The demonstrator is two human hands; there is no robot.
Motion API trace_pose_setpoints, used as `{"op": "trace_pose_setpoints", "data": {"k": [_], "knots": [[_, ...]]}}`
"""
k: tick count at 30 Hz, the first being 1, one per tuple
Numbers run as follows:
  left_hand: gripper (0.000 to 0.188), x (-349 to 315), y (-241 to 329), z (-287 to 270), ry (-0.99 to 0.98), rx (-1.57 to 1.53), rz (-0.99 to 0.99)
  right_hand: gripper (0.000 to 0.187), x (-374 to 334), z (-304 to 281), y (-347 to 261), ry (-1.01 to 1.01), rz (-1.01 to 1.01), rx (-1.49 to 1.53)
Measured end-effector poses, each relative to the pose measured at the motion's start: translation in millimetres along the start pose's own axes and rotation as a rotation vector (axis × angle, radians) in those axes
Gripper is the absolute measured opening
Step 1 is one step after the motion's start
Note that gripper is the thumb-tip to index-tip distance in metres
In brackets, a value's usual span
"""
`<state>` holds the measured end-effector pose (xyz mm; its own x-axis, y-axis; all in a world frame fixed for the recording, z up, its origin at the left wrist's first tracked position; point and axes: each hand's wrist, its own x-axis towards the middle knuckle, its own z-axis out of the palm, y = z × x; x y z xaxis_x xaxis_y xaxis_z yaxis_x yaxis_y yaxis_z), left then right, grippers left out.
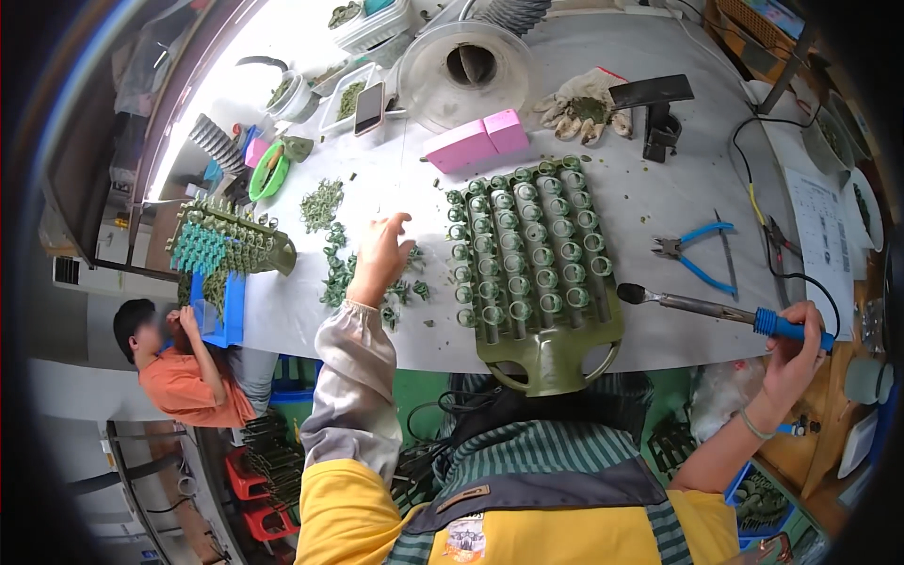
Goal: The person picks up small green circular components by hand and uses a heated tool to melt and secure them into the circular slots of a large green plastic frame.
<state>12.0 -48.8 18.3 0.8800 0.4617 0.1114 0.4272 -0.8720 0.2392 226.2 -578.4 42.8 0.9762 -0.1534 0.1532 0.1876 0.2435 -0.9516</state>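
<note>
My right hand (796, 363) is wrapped around the blue handle of a soldering iron (706, 307). Its metal shaft points left, and the dark rounded tip is near the right edge of an olive-green rack (551, 353). Rows of green rings (532, 231) stand on this rack, which lies on the table in front of me. My left hand (377, 259) hovers left of the rack with thumb and index finger apart; no object shows between them. Below it and around it lie loose green ring-like pieces (336, 273), with a pile of smaller green bits (322, 205) farther off.
Pink blocks (476, 141) sit behind the rack, near a clear round hood (463, 75). Blue-handled pliers (697, 254) lie at right. A second filled rack (273, 252) stands at far left, beside a blue bin (226, 315). A person in orange (188, 377) works there.
</note>
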Motion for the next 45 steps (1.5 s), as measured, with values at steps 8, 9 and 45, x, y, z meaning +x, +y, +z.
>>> {"op": "trace_pose_setpoints", "data": {"k": [8, 9, 45], "knots": [[0.028, -7.8, 30.7, -20.8, -0.076, -1.095, -0.333, 0.029, -5.6, -3.3, -11.7, -0.014, 0.014, -0.008], [0.033, -13.6, 43.0, -31.4, -0.14, -1.095, -0.311, 0.029, -5.5, -1.4, -5.3, -0.027, 0.038, 0.009], [0.043, -76.7, 186.7, -17.1, 0.273, -0.75, 0.116, 0.03, -4.3, -11.7, -16.4, 0.058, 0.064, 0.021]]}}
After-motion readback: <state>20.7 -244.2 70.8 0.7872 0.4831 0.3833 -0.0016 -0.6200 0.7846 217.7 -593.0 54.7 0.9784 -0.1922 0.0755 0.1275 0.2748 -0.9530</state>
